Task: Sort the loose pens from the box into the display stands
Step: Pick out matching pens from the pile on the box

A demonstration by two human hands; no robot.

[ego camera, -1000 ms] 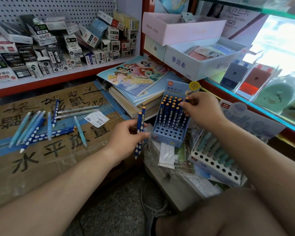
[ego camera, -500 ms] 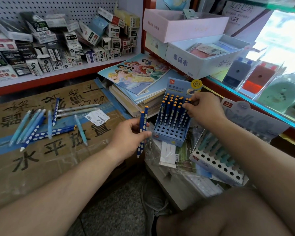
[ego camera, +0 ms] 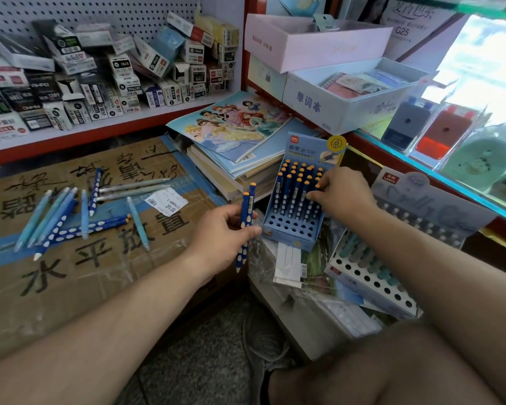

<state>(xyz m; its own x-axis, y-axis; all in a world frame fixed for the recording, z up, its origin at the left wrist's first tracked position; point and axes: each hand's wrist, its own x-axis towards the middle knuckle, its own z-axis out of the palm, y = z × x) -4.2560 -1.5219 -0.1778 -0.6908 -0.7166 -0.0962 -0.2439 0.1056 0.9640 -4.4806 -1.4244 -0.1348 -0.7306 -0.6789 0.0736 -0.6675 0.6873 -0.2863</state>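
My left hand (ego camera: 222,232) grips two dark blue dotted pens (ego camera: 245,226) with orange caps, upright, just left of the blue display stand (ego camera: 292,232). Several like pens stand in that stand's back rows. My right hand (ego camera: 339,194) pinches the orange cap of one pen (ego camera: 312,201) on the stand's right side. Loose light blue and dark blue pens (ego camera: 62,223) lie on the flat cardboard box (ego camera: 100,258) to the left. A white stand (ego camera: 371,282) with teal pens lies lower right.
A stack of notebooks (ego camera: 231,135) sits behind the blue stand. Small stationery boxes (ego camera: 100,83) fill the shelf at back left. White and pink boxes (ego camera: 333,92) stand at back right beside a glass counter (ego camera: 450,159). My knee (ego camera: 377,366) is at bottom right.
My right hand has slid down and right along the stand's pens, now at a pen on the right side. My left hand keeps holding its two pens.
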